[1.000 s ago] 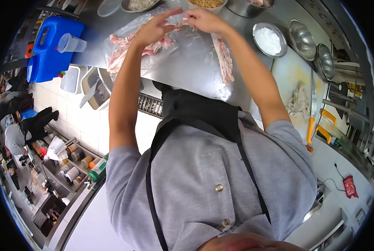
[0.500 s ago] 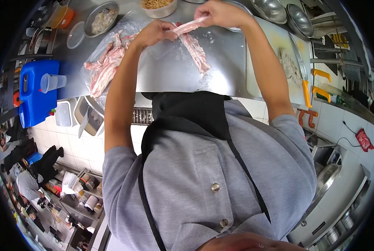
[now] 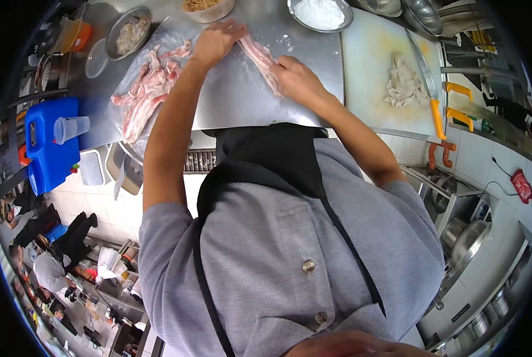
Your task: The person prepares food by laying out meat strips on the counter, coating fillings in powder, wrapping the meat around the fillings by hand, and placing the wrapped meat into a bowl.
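A long strip of pale pink, fatty raw meat (image 3: 256, 51) lies slantwise on the steel table. At its far end, the fingers of my left hand (image 3: 218, 41) are closed on the tip. My right hand (image 3: 300, 80) is curled around the strip's edge nearer to me, its fingertips partly hidden. Left of my left forearm, a pile of similar raw meat strips (image 3: 144, 98) rests on a clear plastic sheet (image 3: 123, 80).
Beyond the meat stand a bowl of white powder (image 3: 318, 13) and a tub of thin yellowish strips (image 3: 208, 9). A bowl of pale pieces (image 3: 131, 34) is at far left. At right, a cutting board (image 3: 361, 77) bears a cloth (image 3: 404, 83) and an orange-handled knife (image 3: 436, 116).
The strip, raised between both hands before, now lies along the table. My right hand has come down towards me along it; my left hand has moved slightly up and stays at the far end.
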Motion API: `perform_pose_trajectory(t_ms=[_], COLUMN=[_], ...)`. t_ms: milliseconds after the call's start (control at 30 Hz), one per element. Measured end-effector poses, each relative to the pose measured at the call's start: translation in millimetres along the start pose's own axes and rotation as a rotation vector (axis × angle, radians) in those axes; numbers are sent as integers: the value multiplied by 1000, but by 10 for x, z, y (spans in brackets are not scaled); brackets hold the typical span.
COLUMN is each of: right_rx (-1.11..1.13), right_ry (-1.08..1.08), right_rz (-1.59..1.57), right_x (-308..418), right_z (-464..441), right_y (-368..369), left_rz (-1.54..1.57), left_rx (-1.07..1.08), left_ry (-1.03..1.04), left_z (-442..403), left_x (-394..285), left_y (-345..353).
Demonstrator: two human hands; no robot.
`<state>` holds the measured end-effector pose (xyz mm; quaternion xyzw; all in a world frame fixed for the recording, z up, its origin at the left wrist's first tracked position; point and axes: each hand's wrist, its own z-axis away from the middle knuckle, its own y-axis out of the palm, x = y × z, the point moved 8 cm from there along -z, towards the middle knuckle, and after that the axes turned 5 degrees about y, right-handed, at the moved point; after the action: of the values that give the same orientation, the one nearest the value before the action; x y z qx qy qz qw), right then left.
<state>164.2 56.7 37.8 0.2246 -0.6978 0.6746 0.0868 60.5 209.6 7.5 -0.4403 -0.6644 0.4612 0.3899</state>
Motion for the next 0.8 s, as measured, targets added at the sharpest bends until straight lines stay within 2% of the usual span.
perform_pose_trajectory(t_ms=[133,267,333,367,433,467,533,667,733,800], right_rx=[-93,-36,-70,-69,-51,-49,-110,-76,-152,-131], right_ry=[-55,-33,-72,-72,-42,-37,66,-6,77,87], right_rz=[40,90,90,89,-5,-4,-5,-2,-42,15], right_x=[71,71,113,98,93,84,-16,-30,-55,-58], right_z=[146,242,331,358,384,374,369,378,370,337], right_y=[17,85,97,90,1,0,-43,41,-72,-35], left_rz=[-50,-168,-249,-248,87,92,233,139,113,123], left_rx=[30,44,49,50,-93,-93,88,171,152,142], left_ry=[44,70,-75,-76,-167,-165,-18,-14,-23,-25], left_z=[26,56,109,122,147,164,197,215,192,179], left_x=[-23,-71,-41,-79,-151,-238,-536,-550,-514,-516], left_y=[8,-9,-72,-93,-256,-291,-174,-109,-89,-80])
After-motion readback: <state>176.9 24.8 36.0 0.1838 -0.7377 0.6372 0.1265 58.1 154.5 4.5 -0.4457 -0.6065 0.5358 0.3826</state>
